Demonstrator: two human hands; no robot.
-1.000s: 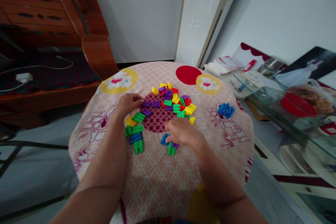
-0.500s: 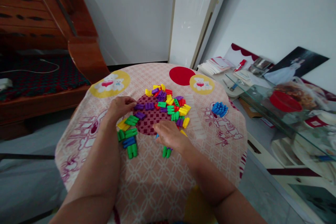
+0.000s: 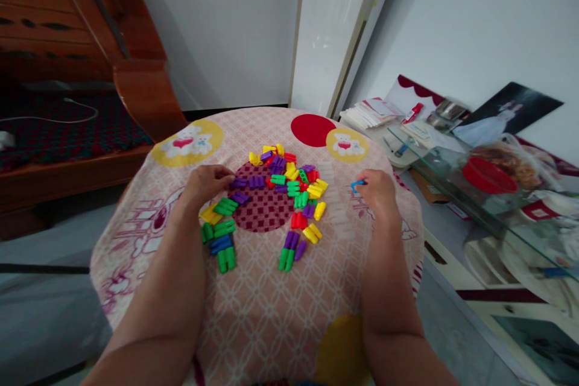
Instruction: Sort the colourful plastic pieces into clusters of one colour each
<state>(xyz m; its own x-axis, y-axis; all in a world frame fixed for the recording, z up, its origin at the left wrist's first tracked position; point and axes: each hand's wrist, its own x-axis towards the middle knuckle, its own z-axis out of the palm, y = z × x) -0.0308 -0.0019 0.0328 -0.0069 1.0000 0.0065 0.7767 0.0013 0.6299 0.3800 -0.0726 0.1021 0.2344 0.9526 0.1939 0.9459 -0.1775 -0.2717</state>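
Note:
On the left of the tablecloth, my left hand (image 3: 207,186) is closed, fingertips pinched at a purple building block (image 3: 238,183). A second purple block (image 3: 257,182) lies beside it in the line. My right hand (image 3: 378,188) is at the right side of the table, its fingers closed on a blue building block (image 3: 357,186) that pokes out to the left. The group of blue blocks there is hidden behind this hand. Between the hands, several twin-tube plastic blocks form a curve, among them yellow blocks (image 3: 312,233), a red block (image 3: 299,221) and green blocks (image 3: 225,259).
The round table wears a patterned tablecloth (image 3: 271,307). A glass-topped stand (image 3: 456,178) holding papers, a red bowl (image 3: 489,175) and a bag is close on the right. A wooden sofa (image 3: 145,90) is at left, a white floor-standing unit (image 3: 330,30) behind.
My right hand has moved right, from the middle of the curve to where the blue group lay, uncovering red, yellow and purple blocks. My left hand has stayed by the purple block.

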